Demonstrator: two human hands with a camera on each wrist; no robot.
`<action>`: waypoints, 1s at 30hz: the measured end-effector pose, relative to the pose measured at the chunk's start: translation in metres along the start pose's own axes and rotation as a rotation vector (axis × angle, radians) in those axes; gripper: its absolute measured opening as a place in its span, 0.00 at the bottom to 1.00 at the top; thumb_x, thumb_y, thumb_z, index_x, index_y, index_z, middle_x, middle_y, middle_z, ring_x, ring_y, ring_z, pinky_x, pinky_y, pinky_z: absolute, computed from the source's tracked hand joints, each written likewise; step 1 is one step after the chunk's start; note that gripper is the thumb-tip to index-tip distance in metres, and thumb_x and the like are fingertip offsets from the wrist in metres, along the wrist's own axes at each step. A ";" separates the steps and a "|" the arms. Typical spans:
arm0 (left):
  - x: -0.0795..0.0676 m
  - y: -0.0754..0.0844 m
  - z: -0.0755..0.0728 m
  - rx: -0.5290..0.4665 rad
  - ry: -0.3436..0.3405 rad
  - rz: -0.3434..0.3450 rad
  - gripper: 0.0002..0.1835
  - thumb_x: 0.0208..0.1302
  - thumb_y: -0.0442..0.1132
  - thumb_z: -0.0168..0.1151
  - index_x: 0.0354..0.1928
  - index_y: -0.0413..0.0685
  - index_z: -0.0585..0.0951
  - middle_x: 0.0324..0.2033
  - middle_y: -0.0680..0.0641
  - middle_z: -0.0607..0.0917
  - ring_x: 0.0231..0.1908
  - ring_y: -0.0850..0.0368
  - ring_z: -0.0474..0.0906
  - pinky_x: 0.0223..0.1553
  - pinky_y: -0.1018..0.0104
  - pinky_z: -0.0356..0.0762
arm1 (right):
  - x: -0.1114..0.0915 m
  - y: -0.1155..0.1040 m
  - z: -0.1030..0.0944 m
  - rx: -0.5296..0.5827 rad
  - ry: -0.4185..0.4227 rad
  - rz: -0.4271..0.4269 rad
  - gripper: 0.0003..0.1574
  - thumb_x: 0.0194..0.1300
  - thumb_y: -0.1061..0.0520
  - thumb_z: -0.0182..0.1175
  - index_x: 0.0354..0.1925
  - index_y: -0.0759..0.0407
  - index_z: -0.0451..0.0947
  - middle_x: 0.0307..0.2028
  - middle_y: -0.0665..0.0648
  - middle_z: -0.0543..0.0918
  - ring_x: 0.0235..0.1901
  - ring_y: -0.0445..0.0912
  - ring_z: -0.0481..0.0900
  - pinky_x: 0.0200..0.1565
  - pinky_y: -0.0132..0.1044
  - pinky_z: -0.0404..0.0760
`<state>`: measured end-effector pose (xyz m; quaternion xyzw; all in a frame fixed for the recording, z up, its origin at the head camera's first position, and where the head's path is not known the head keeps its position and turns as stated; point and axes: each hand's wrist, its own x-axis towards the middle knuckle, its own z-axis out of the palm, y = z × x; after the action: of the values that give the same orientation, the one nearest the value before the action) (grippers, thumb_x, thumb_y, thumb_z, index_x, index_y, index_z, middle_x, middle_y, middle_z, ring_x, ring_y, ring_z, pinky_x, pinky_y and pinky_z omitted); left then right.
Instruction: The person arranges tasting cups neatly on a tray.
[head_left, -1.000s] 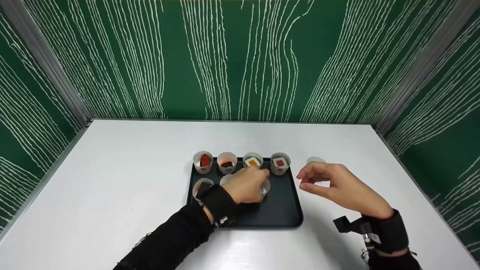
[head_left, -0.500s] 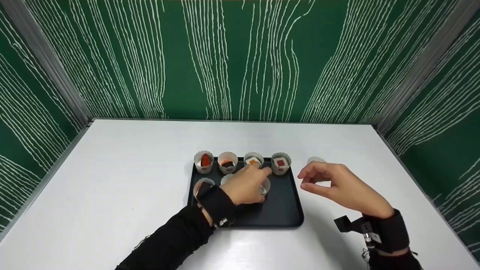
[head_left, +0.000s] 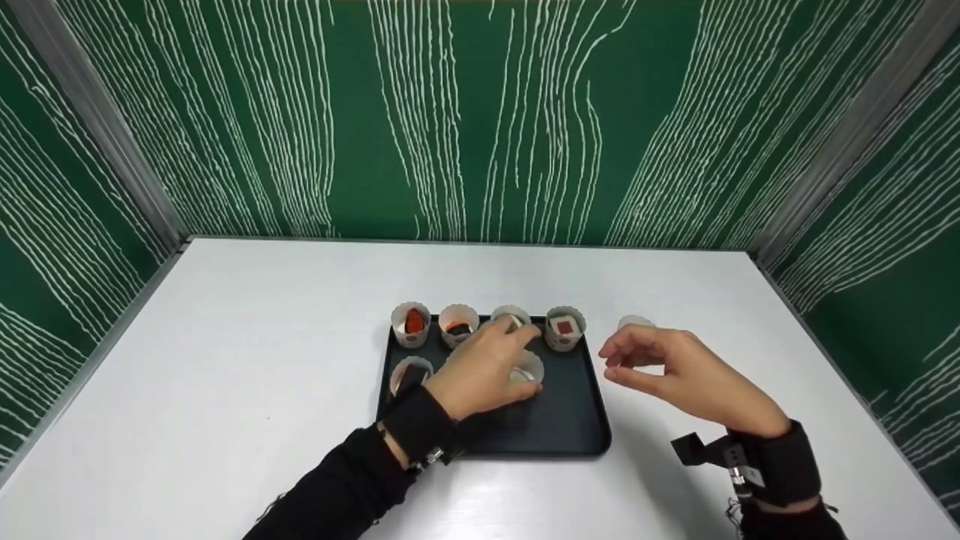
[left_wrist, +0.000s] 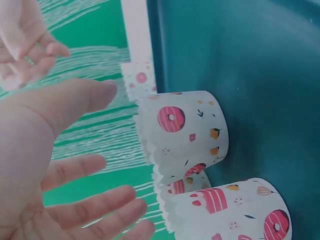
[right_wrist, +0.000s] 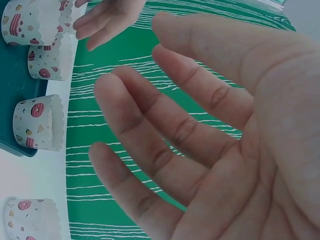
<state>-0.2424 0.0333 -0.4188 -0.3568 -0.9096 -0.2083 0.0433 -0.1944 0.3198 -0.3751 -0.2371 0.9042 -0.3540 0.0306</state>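
My left hand [head_left: 480,367] hovers over a dark tray [head_left: 566,420] that carries several paper cups. Its thumb and fingers are spread, with nothing between them. Just beside its thumb stands a front-row paper cup [head_left: 534,365] with something whitish inside. The left wrist view shows a donut-printed paper cup [left_wrist: 185,130] below the spread fingers. Partly behind the left fingers is a back-row cup [head_left: 507,310]. Right of the tray, my right hand [head_left: 675,371] hangs in the air, fingers loosely bent and holding nothing. Another front-row cup is hidden by the left hand.
Back-row cups hold a red-orange piece [head_left: 413,322], a dark and orange piece [head_left: 457,328] and a white block with a red square [head_left: 565,327]. A front-left cup [head_left: 401,377] holds something dark. One cup [head_left: 634,320] stands on the white table [head_left: 225,375] behind my right hand.
My left hand has drawn slightly left and its fingers have spread apart, leaving the front-row cup more visible. The right hand has stayed nearly still.
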 end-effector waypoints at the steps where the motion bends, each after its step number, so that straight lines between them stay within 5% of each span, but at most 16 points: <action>1: -0.002 -0.001 0.000 -0.012 0.014 0.000 0.36 0.66 0.50 0.77 0.72 0.45 0.76 0.62 0.40 0.82 0.61 0.46 0.82 0.61 0.55 0.85 | 0.000 0.000 0.000 -0.001 -0.001 -0.003 0.08 0.75 0.50 0.68 0.50 0.46 0.84 0.48 0.45 0.86 0.48 0.39 0.88 0.55 0.31 0.85; 13: -0.028 -0.004 -0.009 -0.049 0.258 -0.046 0.32 0.65 0.49 0.79 0.66 0.43 0.80 0.51 0.41 0.85 0.51 0.47 0.85 0.55 0.55 0.86 | 0.001 0.002 0.002 -0.005 0.004 -0.007 0.09 0.76 0.50 0.68 0.52 0.46 0.84 0.49 0.47 0.85 0.49 0.39 0.88 0.56 0.31 0.85; 30: -0.050 -0.019 -0.025 -0.103 0.268 -0.096 0.20 0.66 0.42 0.77 0.57 0.41 0.85 0.58 0.40 0.87 0.59 0.44 0.85 0.58 0.50 0.86 | 0.003 0.014 0.002 -0.056 0.018 0.063 0.15 0.75 0.47 0.68 0.57 0.45 0.83 0.53 0.47 0.86 0.52 0.43 0.88 0.58 0.42 0.86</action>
<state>-0.2198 -0.0210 -0.4137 -0.2836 -0.8998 -0.3025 0.1361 -0.2026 0.3262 -0.3860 -0.2063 0.9210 -0.3295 0.0269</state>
